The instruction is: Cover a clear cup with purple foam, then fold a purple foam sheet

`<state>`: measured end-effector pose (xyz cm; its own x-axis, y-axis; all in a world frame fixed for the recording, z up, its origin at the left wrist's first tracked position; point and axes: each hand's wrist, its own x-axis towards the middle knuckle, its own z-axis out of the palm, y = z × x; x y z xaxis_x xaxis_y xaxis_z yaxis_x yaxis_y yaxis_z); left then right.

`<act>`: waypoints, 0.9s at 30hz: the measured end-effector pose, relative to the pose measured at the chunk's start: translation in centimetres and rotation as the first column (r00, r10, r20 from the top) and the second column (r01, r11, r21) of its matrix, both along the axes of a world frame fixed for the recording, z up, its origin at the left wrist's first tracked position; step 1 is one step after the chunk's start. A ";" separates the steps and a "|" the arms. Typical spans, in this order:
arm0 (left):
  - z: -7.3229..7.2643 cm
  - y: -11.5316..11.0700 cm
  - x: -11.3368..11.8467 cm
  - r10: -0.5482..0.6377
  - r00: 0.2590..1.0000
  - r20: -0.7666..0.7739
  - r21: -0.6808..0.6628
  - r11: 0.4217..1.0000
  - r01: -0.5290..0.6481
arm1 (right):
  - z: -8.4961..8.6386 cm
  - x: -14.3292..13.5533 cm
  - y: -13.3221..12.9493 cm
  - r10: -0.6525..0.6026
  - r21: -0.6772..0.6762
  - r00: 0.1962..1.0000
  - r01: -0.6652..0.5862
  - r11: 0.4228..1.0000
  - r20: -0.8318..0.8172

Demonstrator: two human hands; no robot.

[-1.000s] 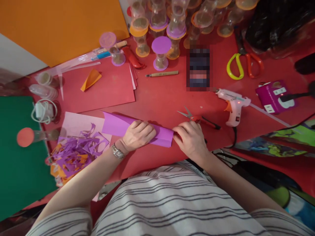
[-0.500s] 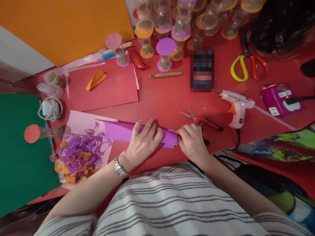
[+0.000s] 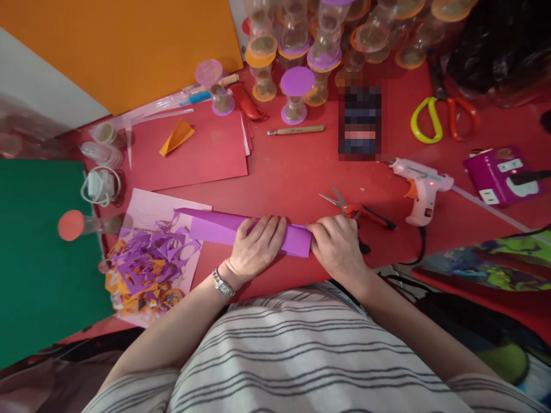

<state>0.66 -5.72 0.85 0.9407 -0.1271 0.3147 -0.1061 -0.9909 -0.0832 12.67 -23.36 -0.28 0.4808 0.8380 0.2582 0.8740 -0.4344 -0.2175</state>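
A long folded sheet of purple paper [image 3: 215,231] lies across the red table [image 3: 284,172] near its front edge. My left hand [image 3: 258,246], with a watch at the wrist, rests on the middle of the fold with its fingers slightly bent and spread. At the right end of the paper, my right hand [image 3: 338,246] pinches the upper corner between thumb and curled fingers. Just beyond my right hand lie open red-handled snips [image 3: 357,212]. Purple and orange paper scraps [image 3: 146,264] are heaped on a pale pink sheet [image 3: 144,201] to the left.
Red card [image 3: 189,155] with an orange strip [image 3: 177,137] lies at the back left. A craft knife [image 3: 295,131], blurred dark object [image 3: 360,123], glue gun [image 3: 424,186], scissors [image 3: 426,120] and purple power socket [image 3: 501,175] lie farther back. Hourglass-shaped clear containers [image 3: 297,92] stand behind.
The purple layers at the right end now lie more evenly together. My left hand has shifted slightly right with its fingers closer together. The whole view has drifted a little.
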 end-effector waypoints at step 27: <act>-0.1 2.9 -0.4 -0.232 0.968 -0.090 -0.057 0.972 0.228 | -0.7 -0.5 -0.3 -0.053 -0.023 0.998 0.053 0.998 -0.023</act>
<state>0.31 -2.82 0.71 0.9138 -0.3312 0.2353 -0.3369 -0.9414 -0.0165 12.20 -23.65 -0.98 0.5304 0.8166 0.2276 0.8444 -0.4852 -0.2271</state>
